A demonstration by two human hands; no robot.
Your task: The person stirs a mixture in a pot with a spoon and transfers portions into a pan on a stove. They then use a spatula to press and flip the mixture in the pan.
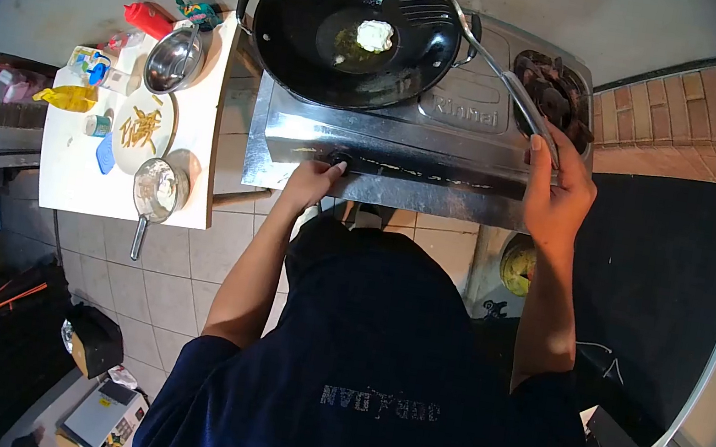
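A: What sits off to the left of the left hand?

B: A white counter (197,121), well apart from that hand. It carries a red bottle (149,17), a steel bowl (173,59), a plate (146,129) with pale strips on it, and a small saucepan (159,191).

A: And the left hand itself?

B: The left hand (314,178) reaches to the stove (406,152) front, fingers closed around the knob (339,163), pinching it.

A: Above that hand?

B: 1 black wok (357,27) on the burner, with a white lump (374,35) in a little oil at its middle.

A: The right hand?

B: The right hand (557,181) is curled shut on the handle of a slotted spatula (461,31), whose blade rests on the wok's rim, up and left of that hand. Behind it is the second burner (552,86), uncovered.

A: What could go wrong?

B: I judge that turning the knob too far would overheat the oil and make it spit at both hands. The spatula is gripped at its far end, so a nudge could tip the wok.
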